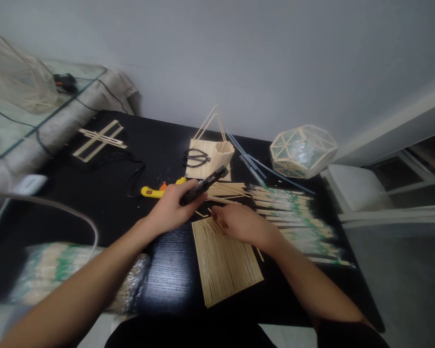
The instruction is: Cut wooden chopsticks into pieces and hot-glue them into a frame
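Observation:
My left hand [174, 205] is closed around a long black hand tool [205, 186] that points up and to the right; its exact kind is unclear. Just below it, my right hand [241, 222] is over the top edge of a flat square panel of thin wooden sticks [228, 263]. Its fingers are curled together, and whatever they pinch is too small to make out. A yellow glue gun [152, 193] with a red switch lies beside my left hand. Loose wooden sticks [228, 190] are spread behind both hands.
At the back stands a stick-built piece [199, 145] with black scissors [195, 158] on it. To the right are wrapped chopsticks [290, 208], blue strips [252, 166] and a faceted stick frame [304, 152]. A crossed stick frame [99, 140] and a bagged bundle [58, 266] lie left.

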Motion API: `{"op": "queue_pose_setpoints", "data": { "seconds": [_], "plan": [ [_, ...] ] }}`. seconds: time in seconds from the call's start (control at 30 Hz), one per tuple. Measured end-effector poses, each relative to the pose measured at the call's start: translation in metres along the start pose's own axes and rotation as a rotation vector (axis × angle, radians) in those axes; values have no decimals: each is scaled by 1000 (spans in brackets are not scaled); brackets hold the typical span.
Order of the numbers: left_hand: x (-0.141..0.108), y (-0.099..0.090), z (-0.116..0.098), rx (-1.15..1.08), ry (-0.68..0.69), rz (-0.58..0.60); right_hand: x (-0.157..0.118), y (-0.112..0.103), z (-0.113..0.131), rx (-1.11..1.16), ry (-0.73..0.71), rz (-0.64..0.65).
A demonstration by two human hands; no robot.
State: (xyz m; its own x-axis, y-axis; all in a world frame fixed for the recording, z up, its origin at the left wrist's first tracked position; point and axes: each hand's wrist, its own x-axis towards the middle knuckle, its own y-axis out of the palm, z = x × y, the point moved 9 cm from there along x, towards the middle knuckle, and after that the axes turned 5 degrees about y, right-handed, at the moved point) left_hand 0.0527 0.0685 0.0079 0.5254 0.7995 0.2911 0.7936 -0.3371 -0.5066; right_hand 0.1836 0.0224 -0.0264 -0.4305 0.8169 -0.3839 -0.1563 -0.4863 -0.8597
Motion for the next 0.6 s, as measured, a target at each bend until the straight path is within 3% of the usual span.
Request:
{"op": "queue_pose_setpoints", "data": {
  "seconds": [0.43, 0.6],
  "plan": [
    [1, -1, 0, -3, -8, 1, 3, 5, 1, 48, -41, 1],
    [1, -2, -1, -8, -15, -9, 0, -10, 2, 90, -21, -28]
  ]
}}
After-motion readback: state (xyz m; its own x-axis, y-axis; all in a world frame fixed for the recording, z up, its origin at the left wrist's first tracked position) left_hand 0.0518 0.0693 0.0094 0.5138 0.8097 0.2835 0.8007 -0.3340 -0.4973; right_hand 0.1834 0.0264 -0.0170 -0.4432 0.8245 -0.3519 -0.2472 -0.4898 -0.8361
